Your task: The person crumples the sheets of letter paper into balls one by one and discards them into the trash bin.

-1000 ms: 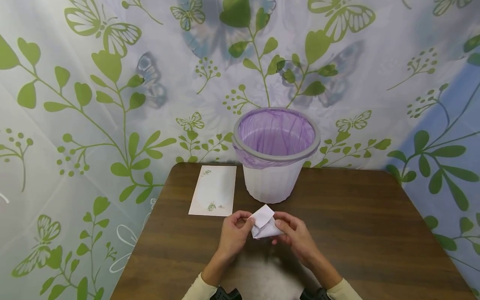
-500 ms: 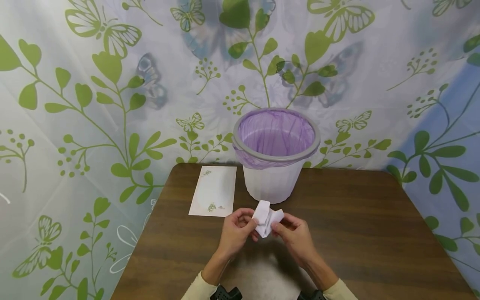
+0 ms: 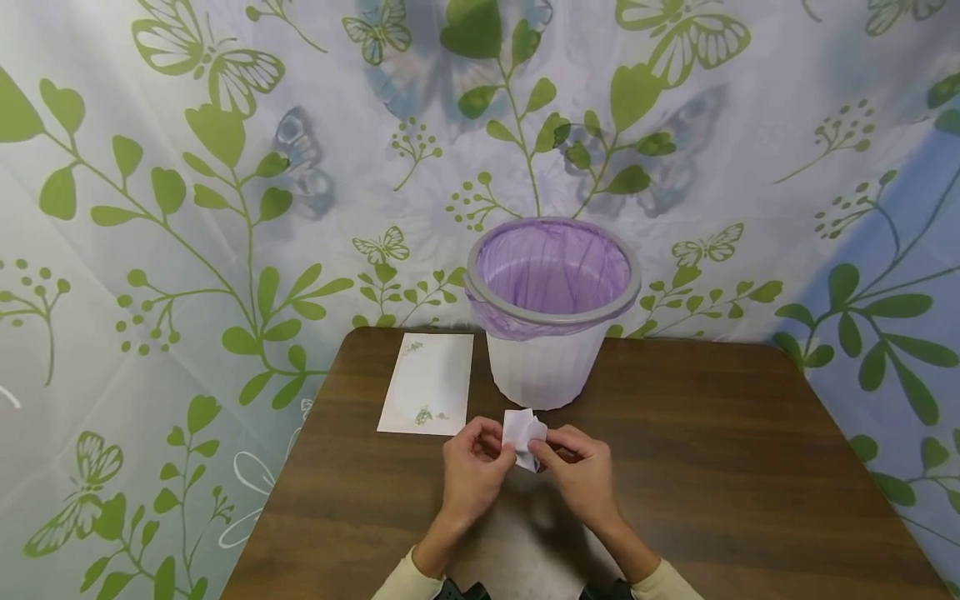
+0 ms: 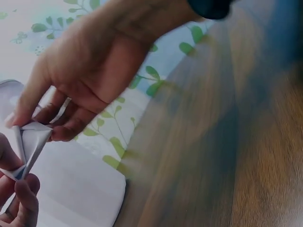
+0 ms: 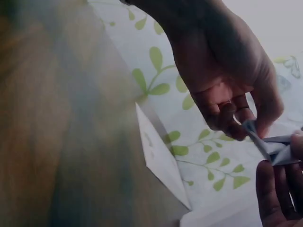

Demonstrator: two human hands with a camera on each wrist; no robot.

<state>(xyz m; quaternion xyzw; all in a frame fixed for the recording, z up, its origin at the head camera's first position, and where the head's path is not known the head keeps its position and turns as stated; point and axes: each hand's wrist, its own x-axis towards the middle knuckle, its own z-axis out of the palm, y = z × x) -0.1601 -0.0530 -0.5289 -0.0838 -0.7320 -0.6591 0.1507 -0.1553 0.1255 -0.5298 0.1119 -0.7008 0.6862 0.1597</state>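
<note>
Between both hands, above the table, is a small piece of folded white paper (image 3: 522,435). My left hand (image 3: 472,472) pinches its left side between thumb and fingers. On the other side, the thumb and fingers of my right hand (image 3: 582,477) pinch its right edge. The left wrist view shows the folded paper (image 4: 35,142) with an angled, pocket-like fold between the two sets of fingers. In the right wrist view the layers of the paper (image 5: 277,149) stand apart at an angle.
A white wastebasket (image 3: 543,367) with a grey rim and purple liner stands just beyond the hands. Left of it a sheet of decorated stationery (image 3: 427,383) lies flat on the brown wooden table (image 3: 712,467). A leaf-and-butterfly patterned curtain (image 3: 360,150) hangs behind.
The paper has turned and been refolded in the fingers, now looking narrower and more upright. The right hand has shifted slightly left, closer to the left hand. Wastebasket and sheet stay put.
</note>
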